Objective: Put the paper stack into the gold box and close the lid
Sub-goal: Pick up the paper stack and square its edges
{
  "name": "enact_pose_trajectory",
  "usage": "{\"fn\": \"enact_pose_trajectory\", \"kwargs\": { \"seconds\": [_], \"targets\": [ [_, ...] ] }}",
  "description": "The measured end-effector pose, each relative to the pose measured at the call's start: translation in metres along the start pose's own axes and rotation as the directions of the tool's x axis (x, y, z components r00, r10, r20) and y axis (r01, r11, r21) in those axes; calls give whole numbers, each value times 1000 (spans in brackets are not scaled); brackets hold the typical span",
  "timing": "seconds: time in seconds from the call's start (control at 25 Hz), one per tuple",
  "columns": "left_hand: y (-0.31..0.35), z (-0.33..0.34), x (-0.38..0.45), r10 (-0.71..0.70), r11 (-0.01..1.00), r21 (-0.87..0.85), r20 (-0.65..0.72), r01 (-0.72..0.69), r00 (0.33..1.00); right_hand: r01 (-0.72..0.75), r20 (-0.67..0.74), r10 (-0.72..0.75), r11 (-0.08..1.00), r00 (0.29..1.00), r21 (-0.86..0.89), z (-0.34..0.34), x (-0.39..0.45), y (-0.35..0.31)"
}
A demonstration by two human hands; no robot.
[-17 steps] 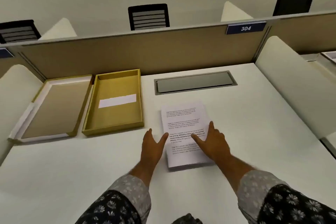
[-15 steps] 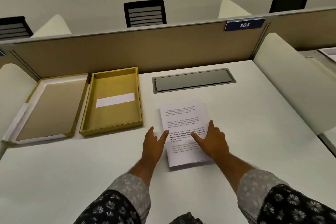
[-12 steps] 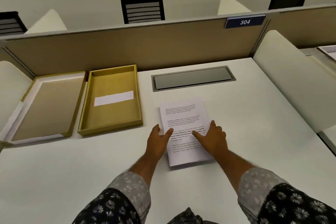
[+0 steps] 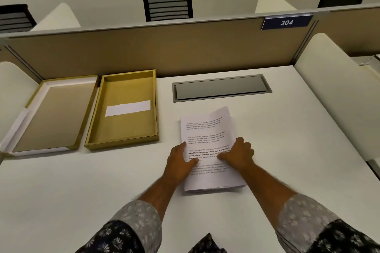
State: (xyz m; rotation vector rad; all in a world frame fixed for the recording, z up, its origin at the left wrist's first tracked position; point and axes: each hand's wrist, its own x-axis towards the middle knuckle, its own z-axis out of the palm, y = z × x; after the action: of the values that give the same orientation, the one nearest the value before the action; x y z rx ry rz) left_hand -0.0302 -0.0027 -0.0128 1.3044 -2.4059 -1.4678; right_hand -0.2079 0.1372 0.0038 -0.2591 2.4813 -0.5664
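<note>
White and wide, the counter [image 4: 287,150] sits in a study carrel, walled at its far edge by a tan partition [image 4: 164,47] carrying a blue plate marked 304 [image 4: 286,22], with curved white side panels at left and right. Chair backs show beyond the partition.

Largest of the things on it are the two shallow trays at the far left corner. The lid [image 4: 51,113] lies upturned nearest the left edge, its pale rim up, parked out of the way yet just beside its mate, so closing should take only a short flip across. The gold box [image 4: 123,109] sits open just right of it, mouth up and ready to receive, with a white strip [image 4: 128,108] lying across its floor. A grey cable hatch [image 4: 222,88] is set flush near the far edge.

The paper stack [image 4: 207,129] lies on the counter's middle, well right of the box and not yet in it. Its far right corner curls up (the sheets look slightly fanned at the near edge too), which suggests it is being gathered for lifting.

The left hand [image 4: 181,162] lies along the stack's left edge, its fingers hidden below the sheets or flat alongside, I cannot tell which, thumb on top. The right hand [image 4: 238,155] has its fingers curled over the right edge, thumb pressing the printed page, pinching the paper so both sides rise together.
</note>
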Motion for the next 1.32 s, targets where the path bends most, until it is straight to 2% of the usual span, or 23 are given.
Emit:
{"fn": "enact_pose_trajectory", "kwargs": {
  "seconds": [0.12,0.28,0.48,0.6,0.68,0.76,0.84,0.96,1.08,1.12,1.24,1.32],
  "targets": [
    [0,2,2,7,999,45,-18,-6,1000,96,67,-115,965,991,245,-4,3,9],
    [-1,9,0,-2,998,60,-42,5,999,65,126,-127,910,984,410,-17,8,15],
    [-6,11,5,0,996,87,-49,4,999,19,274,-175,870,946,492,-28,14,11],
    [-10,12,5,16,996,91,-62,-11,998,28,262,-196,846,945,533,-25,16,10],
    [-13,13,5,31,996,87,-73,-24,997,-38,262,-152,798,953,602,-22,18,8],
    [-14,14,7,33,997,67,-67,-29,997,-76,306,-138,800,942,594,-23,19,6],
    [-11,11,10,-22,999,-37,-59,20,998,-44,336,-192,810,922,584,-27,15,4],
    [0,-1,10,-119,950,-297,-55,98,991,74,267,-328,744,906,665,-36,-9,11],
    [21,-19,4,-62,791,-608,18,61,998,169,156,-413,648,897,742,-43,-39,27],
    [29,-23,-1,-24,745,-667,-7,13,1000,218,105,-453,603,885,768,-46,-49,31],
    [52,-25,-32,71,712,-684,-154,-158,985,371,-60,-547,480,835,795,-51,-65,46],
    [51,-13,-55,111,709,-670,-206,-223,972,408,-118,-532,468,838,784,-46,-67,59]
  ]
}}
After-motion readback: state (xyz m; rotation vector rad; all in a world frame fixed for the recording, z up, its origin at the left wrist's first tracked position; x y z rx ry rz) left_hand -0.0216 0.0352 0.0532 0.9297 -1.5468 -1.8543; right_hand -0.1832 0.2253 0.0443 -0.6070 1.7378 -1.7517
